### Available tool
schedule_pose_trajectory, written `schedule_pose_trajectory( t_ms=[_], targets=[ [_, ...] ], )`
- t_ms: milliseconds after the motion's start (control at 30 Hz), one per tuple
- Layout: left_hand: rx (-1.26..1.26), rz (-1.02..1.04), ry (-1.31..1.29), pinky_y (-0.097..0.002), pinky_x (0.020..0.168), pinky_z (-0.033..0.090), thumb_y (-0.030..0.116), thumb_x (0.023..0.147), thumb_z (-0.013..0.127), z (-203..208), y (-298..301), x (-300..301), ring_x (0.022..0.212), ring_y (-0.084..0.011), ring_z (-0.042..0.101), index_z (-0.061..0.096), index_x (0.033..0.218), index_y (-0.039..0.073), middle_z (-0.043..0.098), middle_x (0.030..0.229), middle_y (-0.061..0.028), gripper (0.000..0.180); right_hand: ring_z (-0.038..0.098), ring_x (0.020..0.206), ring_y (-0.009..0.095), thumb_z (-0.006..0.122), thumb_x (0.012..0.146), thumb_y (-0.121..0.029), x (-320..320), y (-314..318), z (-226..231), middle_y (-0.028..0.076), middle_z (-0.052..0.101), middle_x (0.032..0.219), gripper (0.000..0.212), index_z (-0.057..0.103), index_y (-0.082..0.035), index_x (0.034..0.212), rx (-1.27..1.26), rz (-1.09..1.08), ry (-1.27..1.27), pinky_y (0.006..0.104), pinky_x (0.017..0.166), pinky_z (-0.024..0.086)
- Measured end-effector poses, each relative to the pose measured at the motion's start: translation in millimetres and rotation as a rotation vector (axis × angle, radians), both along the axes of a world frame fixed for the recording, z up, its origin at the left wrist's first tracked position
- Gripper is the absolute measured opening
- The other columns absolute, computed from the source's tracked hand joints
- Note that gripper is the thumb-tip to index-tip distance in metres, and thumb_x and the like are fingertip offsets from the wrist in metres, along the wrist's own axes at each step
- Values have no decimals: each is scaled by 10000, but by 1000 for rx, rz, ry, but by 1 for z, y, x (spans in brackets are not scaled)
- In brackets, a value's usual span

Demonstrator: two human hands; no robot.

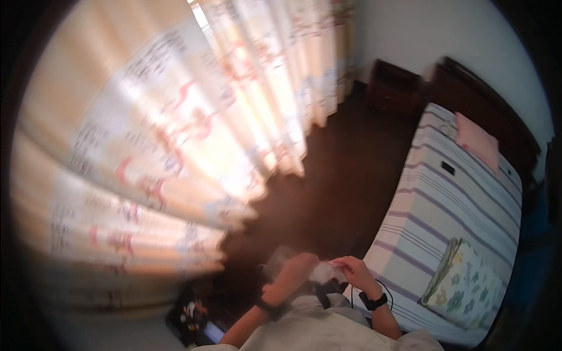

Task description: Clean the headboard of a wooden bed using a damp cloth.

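Note:
Close in front of my body, both hands are on a thin, whitish, see-through plastic bag (328,272). My left hand (297,271) is closed on it, somewhat smeared by motion; a pale part of the bag sticks out past its far side. With fingertips pinched together, my right hand (357,275) grips the bag's upper edge. What the bag holds, if anything, cannot be made out. Each wrist has a dark band on it, and a thin black cable (386,288) loops beside the right one.
A bed (404,240) with striped bedding stands to the right, bearing a pink pillow (477,140), a dark phone-like object (448,168) and a floral pillow (462,286). Patterned curtains (175,134) hang at left. A wooden nightstand (393,88) stands far back; small items (196,313) lie lower left.

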State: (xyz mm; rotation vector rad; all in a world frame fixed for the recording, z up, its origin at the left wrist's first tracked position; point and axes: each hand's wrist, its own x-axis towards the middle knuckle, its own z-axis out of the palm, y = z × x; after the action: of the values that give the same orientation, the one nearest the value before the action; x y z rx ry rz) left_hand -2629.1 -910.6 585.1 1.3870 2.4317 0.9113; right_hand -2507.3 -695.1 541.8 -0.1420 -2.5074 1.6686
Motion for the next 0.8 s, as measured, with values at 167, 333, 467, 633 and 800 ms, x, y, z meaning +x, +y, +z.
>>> schedule_pose_trajectory(
  t_ms=[167, 333, 467, 633, 800],
  targets=[
    [-38, -217, -103, -413, 906, 539, 72, 902, 578, 0, 64, -76, 1051, -345, 656, 660, 1136, 8, 653, 1132, -163, 256, 714, 998, 295, 581, 920, 33, -32, 31, -9, 152, 729, 1087, 282, 722, -59, 1147, -52, -231, -91, 360, 875, 557],
    [-92, -199, -330, -433, 910, 530, 112, 963, 564, -9, 130, -149, 1058, -344, 659, 667, 1136, 20, 668, 1122, -167, 221, 731, 936, 271, 606, 943, 11, -83, 53, -28, 168, 725, 1043, 229, 693, -8, 1154, -25, -359, -101, 347, 823, 568],
    [-116, -331, -356, -426, 908, 527, 137, 975, 579, -42, 185, -236, 1044, -347, 662, 669, 1145, 27, 673, 1122, -173, 222, 739, 883, 256, 608, 940, 16, -140, 70, -31, 165, 725, 1012, 213, 679, 22, 1141, -62, -563, -121, 342, 773, 570],
    [-146, -681, -416, -420, 935, 520, 172, 934, 624, -25, 271, -352, 1063, -343, 658, 656, 1216, 52, 671, 1161, -167, 309, 708, 779, 232, 621, 937, -27, -206, 92, -32, 159, 719, 921, 186, 684, 28, 1103, -131, -929, -174, 329, 704, 552],
    [-132, -856, -392, -426, 985, 511, 226, 834, 691, 27, 318, -454, 1124, -338, 644, 632, 1306, 97, 669, 1188, -149, 492, 685, 873, 238, 640, 913, -43, -251, 108, -7, 166, 715, 956, 194, 682, 42, 1082, -34, -1215, -257, 331, 778, 532]
  ],
)
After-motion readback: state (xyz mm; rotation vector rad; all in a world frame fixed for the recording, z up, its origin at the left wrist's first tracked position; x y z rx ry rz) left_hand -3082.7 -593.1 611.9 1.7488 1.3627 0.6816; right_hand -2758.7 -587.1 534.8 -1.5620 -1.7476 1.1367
